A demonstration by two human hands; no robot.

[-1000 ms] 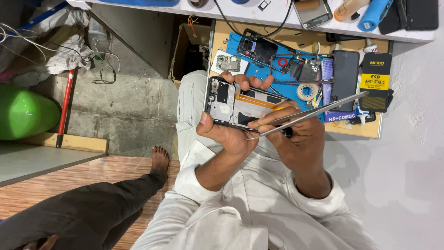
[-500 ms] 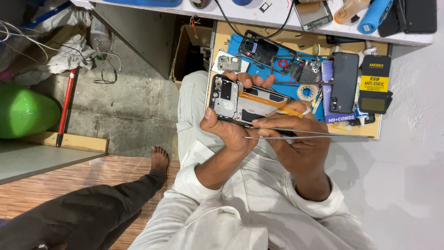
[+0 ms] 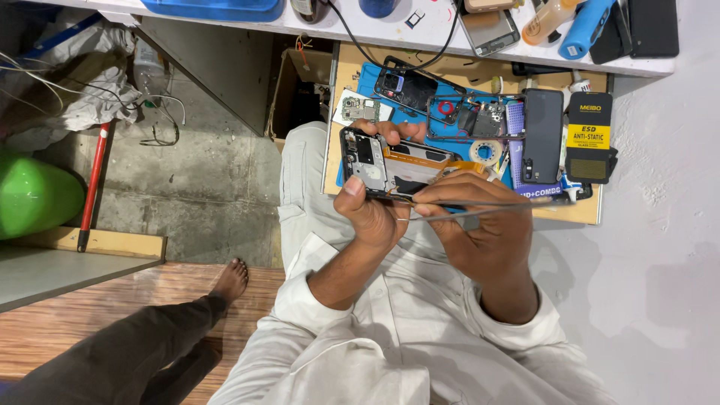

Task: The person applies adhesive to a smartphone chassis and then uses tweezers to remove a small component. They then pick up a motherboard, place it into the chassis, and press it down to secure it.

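Opened phone: back cover off, held above the lap, at 9 o'clock from the blue mat.
Left hand: closed around the phone's lower edge.
Right hand: fingers pinched on thin tweezers, tips at the phone.
Risk: I think a slipping tip may tear the orange flex cable.

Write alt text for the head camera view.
A person's left hand holds an opened phone with its back off, while the right hand works thin metal tweezers at its lower edge. More phone parts lie on a blue mat on a wooden board beyond.
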